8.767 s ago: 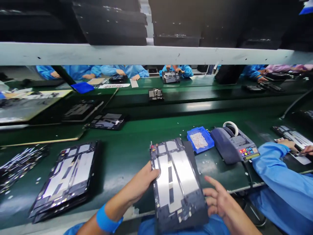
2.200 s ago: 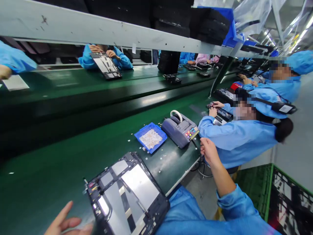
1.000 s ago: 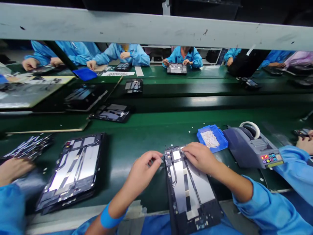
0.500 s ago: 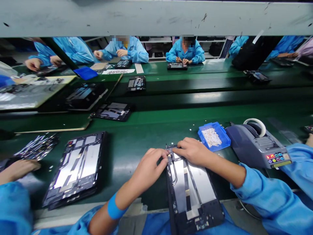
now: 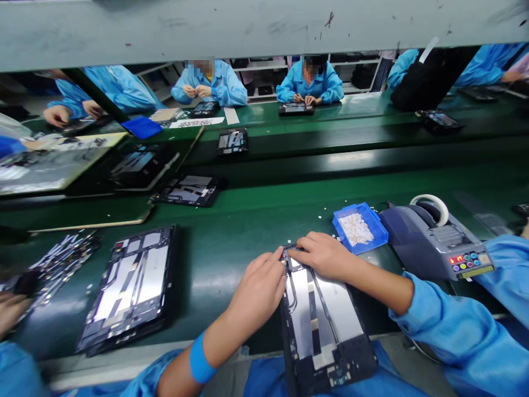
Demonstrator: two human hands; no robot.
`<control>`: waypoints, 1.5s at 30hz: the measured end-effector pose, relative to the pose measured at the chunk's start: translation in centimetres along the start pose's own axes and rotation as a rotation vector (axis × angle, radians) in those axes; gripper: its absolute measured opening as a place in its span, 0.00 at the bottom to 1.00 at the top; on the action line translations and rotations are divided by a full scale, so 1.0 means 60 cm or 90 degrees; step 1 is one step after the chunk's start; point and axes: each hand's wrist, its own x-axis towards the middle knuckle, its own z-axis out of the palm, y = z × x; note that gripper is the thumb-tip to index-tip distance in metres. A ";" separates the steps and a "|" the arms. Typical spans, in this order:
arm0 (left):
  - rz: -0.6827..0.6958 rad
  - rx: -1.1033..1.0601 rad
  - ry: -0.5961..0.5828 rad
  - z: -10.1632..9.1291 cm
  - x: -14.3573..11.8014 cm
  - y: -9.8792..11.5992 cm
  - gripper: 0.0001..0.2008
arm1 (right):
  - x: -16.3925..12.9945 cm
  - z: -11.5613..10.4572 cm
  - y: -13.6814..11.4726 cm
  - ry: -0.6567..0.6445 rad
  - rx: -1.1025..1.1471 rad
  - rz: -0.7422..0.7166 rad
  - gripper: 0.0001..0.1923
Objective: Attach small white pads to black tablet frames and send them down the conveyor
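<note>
An opened tablet (image 5: 347, 314), with silver battery panels and dark ribbon cables showing, lies tilted in front of me, its near end over the table edge. At its top left corner my left hand (image 5: 261, 286) is closed, fingertips pressed together on the corner; any small part under them is hidden. My right hand (image 5: 326, 255) rests over the tablet's top edge with the index finger laid on the board there and the other fingers curled. Close to its knuckles stands a blue tray (image 5: 382, 236) holding small whitish pieces.
A tape dispenser (image 5: 430, 242) stands to the right. At left are stacked opened tablets (image 5: 128, 281) and a pile of thin strips (image 5: 68, 264), with a neighbour's hand (image 5: 12, 311) beside it. More tablets (image 5: 190, 190) lie farther back. Co-workers in blue sit across; a grey beam (image 5: 248, 27) crosses above.
My left hand has turned over more at the corner, its thumb now hidden and its fingers flatter. My right hand stays nearly still. The neighbour's hand at left has drawn back leftward.
</note>
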 end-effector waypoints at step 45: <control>-0.015 -0.051 -0.061 -0.018 0.012 -0.005 0.08 | 0.004 -0.014 -0.013 -0.083 0.011 0.002 0.15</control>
